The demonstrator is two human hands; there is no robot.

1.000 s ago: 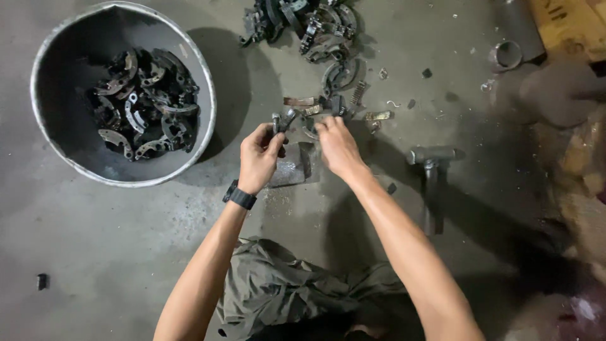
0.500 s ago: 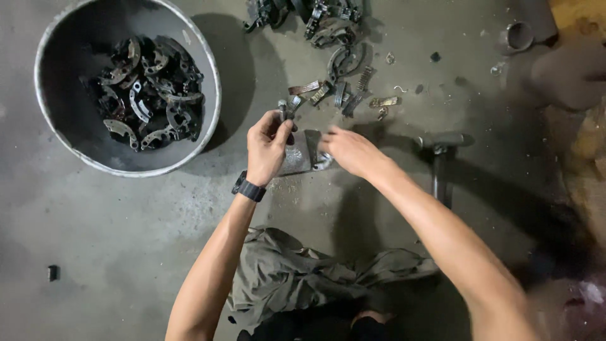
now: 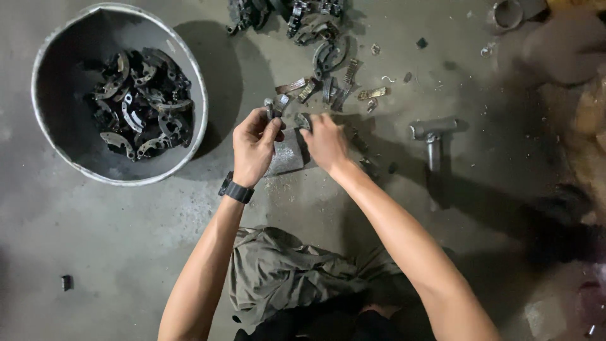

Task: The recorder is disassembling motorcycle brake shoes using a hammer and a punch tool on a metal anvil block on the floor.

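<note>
Head view: left hand [image 3: 254,146], lifted off the floor, now pinches a small metal part [image 3: 270,108]; right hand [image 3: 326,140] has closed on a dark piece [image 3: 303,120].

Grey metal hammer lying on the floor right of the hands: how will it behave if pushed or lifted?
The grey metal hammer looks solid, so probably stiff and head-heavy when lifted. Its round handle might roll, though the crosswise head should stop it. On the rough concrete floor it would likely scrape rather than slide.

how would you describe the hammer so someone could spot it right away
Start from the big round metal tub on the left and cross the concrete floor past both hands. The hammer lies alone right of the right hand, a pale T-shape, unlike the dark curved scrap nearby.
</note>
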